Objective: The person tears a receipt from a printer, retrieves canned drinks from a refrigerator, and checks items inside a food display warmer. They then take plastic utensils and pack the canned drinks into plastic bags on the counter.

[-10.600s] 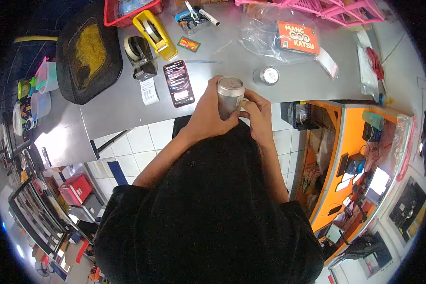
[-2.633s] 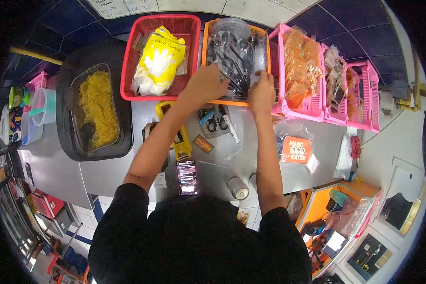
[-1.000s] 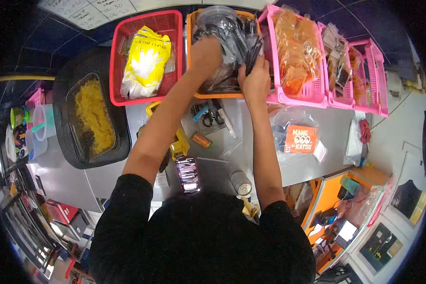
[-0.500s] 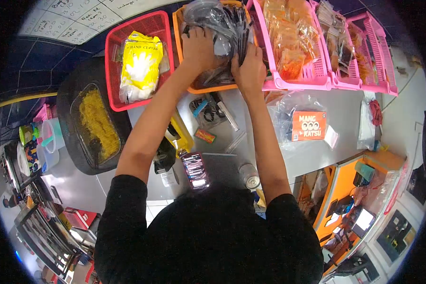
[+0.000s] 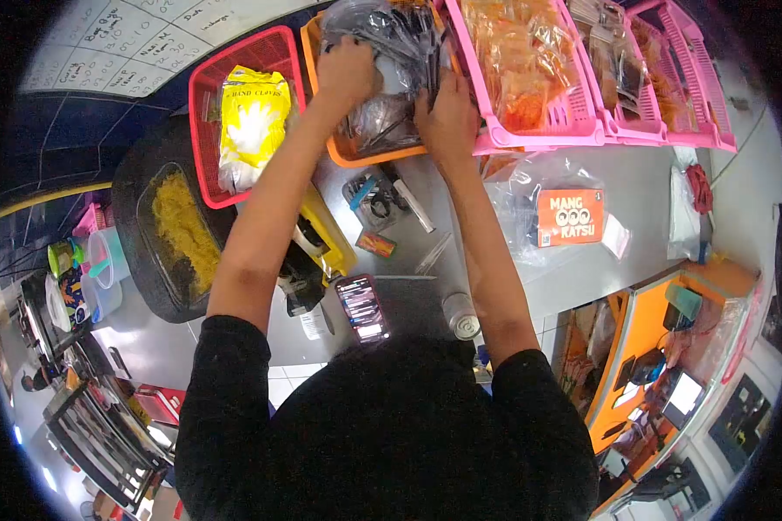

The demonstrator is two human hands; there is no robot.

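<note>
Both my hands are inside an orange basket (image 5: 320,65) heaped with clear plastic packs (image 5: 382,108) that hold dark, slender pieces. On the left side of the heap, my left hand (image 5: 349,76) is closed, its fingertips bent down out of sight among the plastic. At the basket's right side, my right hand (image 5: 449,117) grips a row of upright dark packs (image 5: 427,52), thumb toward the middle. What exactly the packs contain is too unclear to name.
A red basket (image 5: 202,139) with a yellow glove packet (image 5: 254,122) stands left, beside a black tub (image 5: 139,252) of yellow shreds. Pink baskets (image 5: 539,139) of orange sachets line the right. A phone (image 5: 362,310), a jar (image 5: 460,317) and a boxed clear bag (image 5: 570,217) lie nearer.
My left hand's fingers, spread over the packs before, are now curled in. The right hand stays by the upright packs. The whole view has shifted slightly.
</note>
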